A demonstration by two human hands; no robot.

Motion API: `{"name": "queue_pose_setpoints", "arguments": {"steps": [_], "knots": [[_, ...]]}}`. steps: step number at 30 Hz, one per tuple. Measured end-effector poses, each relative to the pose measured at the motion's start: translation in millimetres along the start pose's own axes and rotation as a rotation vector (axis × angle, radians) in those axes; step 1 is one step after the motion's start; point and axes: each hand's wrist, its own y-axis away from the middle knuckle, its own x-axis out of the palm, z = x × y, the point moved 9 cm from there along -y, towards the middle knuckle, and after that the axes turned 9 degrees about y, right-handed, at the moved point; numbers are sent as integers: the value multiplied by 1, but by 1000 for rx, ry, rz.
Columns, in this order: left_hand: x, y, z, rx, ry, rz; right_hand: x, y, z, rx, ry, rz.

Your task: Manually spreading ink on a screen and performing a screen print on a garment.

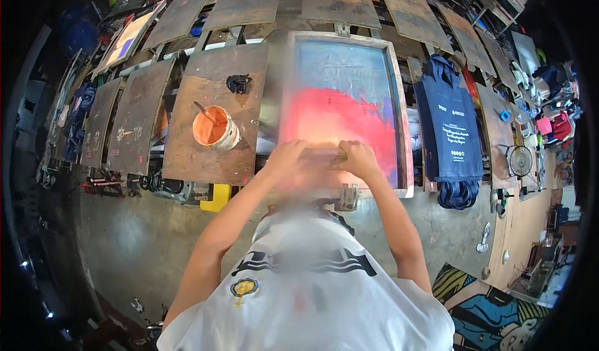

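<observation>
My left hand (288,154) and my right hand (355,156) are wrapped round a squeegee (324,153) held crosswise over the lower part of a wooden-framed printing screen (394,83). Red ink (349,117) covers much of the screen's lower mesh, with bluish mesh above it; a vertical blurred band hides part of its left side. A white bucket (223,133) of orange ink, with a stick in it, stands on the stained board (187,83) to the left, near a small black crumpled item (238,83).
Dark blue tote bags (449,133) are draped over the board to the right. More flat boards (137,114) stand in two rows. A round wire-guarded fan (520,161) is at the right, a yellow object (214,198) under the left board, and a metal hinge clamp (347,197) at the screen's near edge.
</observation>
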Motion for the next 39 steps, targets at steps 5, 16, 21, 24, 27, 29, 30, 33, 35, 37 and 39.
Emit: {"name": "queue_pose_setpoints", "arguments": {"steps": [5, 16, 21, 24, 27, 29, 30, 33, 35, 37, 39], "knots": [[14, -12, 20, -16, -14, -6, 19, -25, -12, -137, 51, -11], [1, -40, 25, -90, -20, 210, 16, -33, -12, -111, 121, 1], [-6, -41, 24, -22, -97, 45, 21, -41, -14, -119, 115, -31], [-13, -44, 29, -2, -104, -16, 10, -47, -11, -109, 127, -107], [-11, -43, 29, -29, -70, 53, 9, -44, -6, -124, 147, -37], [-5, -39, 29, -62, -37, 123, 13, -39, -4, -153, 153, 38], [-5, -38, 27, -43, -67, 98, 15, -39, -6, -151, 154, 39], [-10, -40, 29, -17, -150, -5, 16, -51, -12, -160, 118, -48], [-16, -44, 33, -9, -201, -82, 9, -63, -12, -157, 150, -140], [-25, -47, 39, 13, -244, -158, 7, -65, -4, -154, 186, -165], [-25, -48, 43, -53, -156, -63, -2, -63, 1, -139, 218, -193]]}}
